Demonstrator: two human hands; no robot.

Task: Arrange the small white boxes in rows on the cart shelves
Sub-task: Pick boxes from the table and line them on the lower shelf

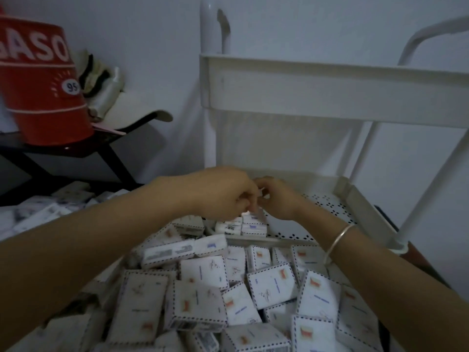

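Head view shows placing under way: left hand [223, 191] and right hand [278, 199] meet at the back left of the lower shelf [330, 207], fingers curled, together pinching what looks like a box [262, 195], mostly hidden. Just below them a few set boxes [241, 226] begin a row on the perforated floor; the rest of that shelf is bare. Next, I judge, the box must go down flush beside these, then another be fetched from the loose heap [253, 288] in front. Top shelf [330, 90] contents are hidden by its wall
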